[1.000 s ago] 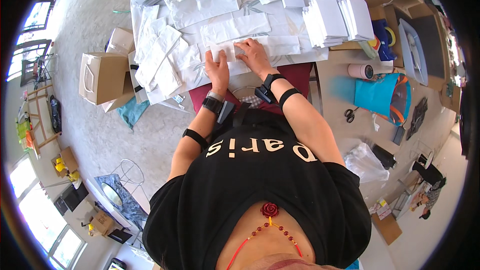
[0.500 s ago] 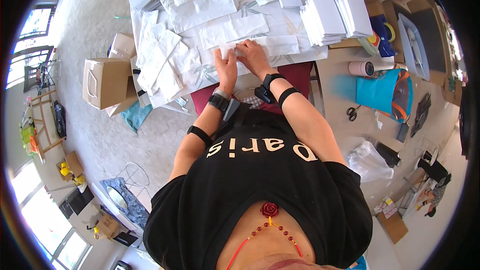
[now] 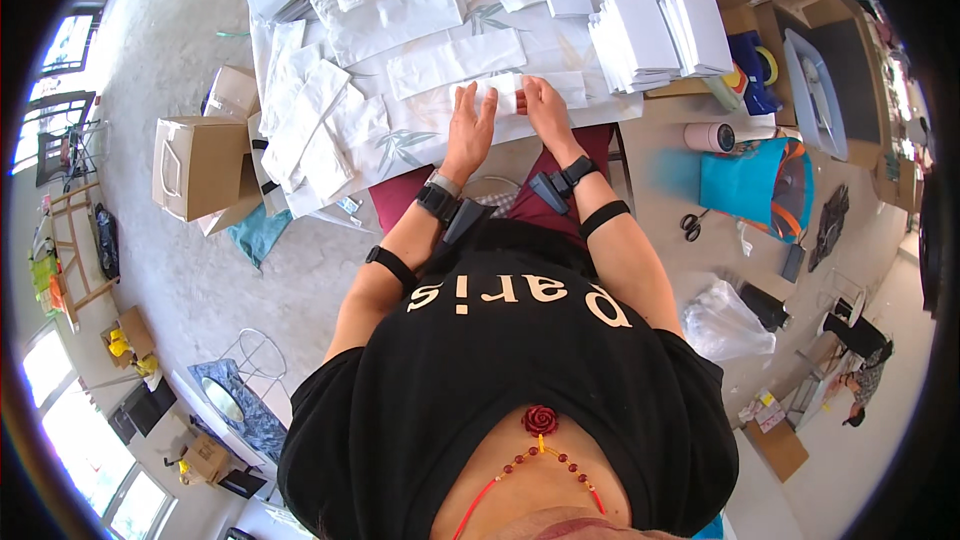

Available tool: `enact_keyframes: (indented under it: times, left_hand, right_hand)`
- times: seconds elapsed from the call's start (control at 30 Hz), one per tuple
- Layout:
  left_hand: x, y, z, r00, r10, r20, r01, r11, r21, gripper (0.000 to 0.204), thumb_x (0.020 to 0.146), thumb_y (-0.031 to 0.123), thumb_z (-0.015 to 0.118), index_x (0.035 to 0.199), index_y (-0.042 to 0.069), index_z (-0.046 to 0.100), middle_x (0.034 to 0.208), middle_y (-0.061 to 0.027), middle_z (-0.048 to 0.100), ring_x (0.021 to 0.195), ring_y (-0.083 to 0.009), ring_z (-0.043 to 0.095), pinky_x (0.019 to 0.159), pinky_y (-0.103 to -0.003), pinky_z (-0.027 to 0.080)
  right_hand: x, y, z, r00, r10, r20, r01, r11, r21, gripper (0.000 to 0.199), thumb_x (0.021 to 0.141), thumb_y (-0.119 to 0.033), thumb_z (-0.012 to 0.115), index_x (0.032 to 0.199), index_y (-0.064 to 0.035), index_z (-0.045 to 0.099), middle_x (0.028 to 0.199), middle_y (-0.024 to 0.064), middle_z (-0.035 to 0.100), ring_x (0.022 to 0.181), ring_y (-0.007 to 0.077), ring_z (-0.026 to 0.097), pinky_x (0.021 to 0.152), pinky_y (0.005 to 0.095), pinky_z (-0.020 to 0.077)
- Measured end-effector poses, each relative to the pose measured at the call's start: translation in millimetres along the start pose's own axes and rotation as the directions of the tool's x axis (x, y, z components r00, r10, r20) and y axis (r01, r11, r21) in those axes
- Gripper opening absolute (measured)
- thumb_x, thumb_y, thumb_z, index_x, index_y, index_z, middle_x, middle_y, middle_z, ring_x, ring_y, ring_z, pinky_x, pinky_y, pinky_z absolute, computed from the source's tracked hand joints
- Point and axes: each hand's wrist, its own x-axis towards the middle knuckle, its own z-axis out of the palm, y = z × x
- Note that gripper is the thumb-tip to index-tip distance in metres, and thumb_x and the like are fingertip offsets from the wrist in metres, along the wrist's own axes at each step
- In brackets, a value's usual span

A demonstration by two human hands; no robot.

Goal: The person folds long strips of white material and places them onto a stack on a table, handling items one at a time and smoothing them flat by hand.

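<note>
Left hand (image 3: 470,130) flat and open, fingers spread, pressed down on a white paper packet (image 3: 505,92) at the near edge of the desk (image 3: 660,105). Right hand (image 3: 545,108) just beside it, fingers curled over the packet's right end, where a small reddish-brown item (image 3: 521,103) peeks out between the two hands; too small to tell what it is. Hands close together but not touching, neither one closed tight. Black straps around both wrists and forearms.

Beyond the hands, desk covered with white paper bags (image 3: 455,60) lying flat and overlapping, several printed with faint grey leaves. More of them hanging over the left edge of the desk. Toward the far right corner, neat stacks of folded white paper (image 3: 655,35) standing side by side. Rolls of tape (image 3: 765,65) near the right edge.

On the floor left of the desk, a brown cardboard box (image 3: 195,165). Right of the desk, a roll of brown tape (image 3: 710,137), a blue bag (image 3: 755,185) and scissors (image 3: 692,225).
</note>
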Motion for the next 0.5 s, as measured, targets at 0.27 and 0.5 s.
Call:
enact_keyframes:
  times: [0.27, 0.5]
  left_hand:
    - [8, -6, -18, 0.985, -0.174, 0.013, 0.163, 0.893, -0.419, 0.061, 0.109, 0.043, 0.045, 0.143, -0.007, 0.049, 0.14, -0.0287, 0.056, 0.131, -0.0383, 0.054, 0.113, -0.041, 0.039]
    - [9, -14, -37, 0.945, 0.254, -0.207, -0.219, 0.959, 0.18, 0.042, 0.104, 0.014, 0.052, 0.141, -0.006, 0.051, 0.142, -0.0241, 0.055, 0.135, -0.0388, 0.05, 0.115, -0.042, 0.038]
  right_hand:
    - [-3, 8, 4, 0.951, -0.298, -0.076, 0.233, 0.858, -0.458, 0.034, 0.089, -0.013, 0.072, 0.12, -0.0005, 0.063, 0.087, 0.0128, 0.074, 0.083, 0.0255, 0.073, 0.072, 0.0365, 0.0575]
    - [-5, 9, 7, 0.934, -0.35, -0.079, 0.27, 0.829, -0.489, 0.035, 0.087, -0.009, 0.071, 0.12, -0.0016, 0.062, 0.089, 0.0155, 0.073, 0.081, 0.0316, 0.072, 0.075, 0.0401, 0.0563]
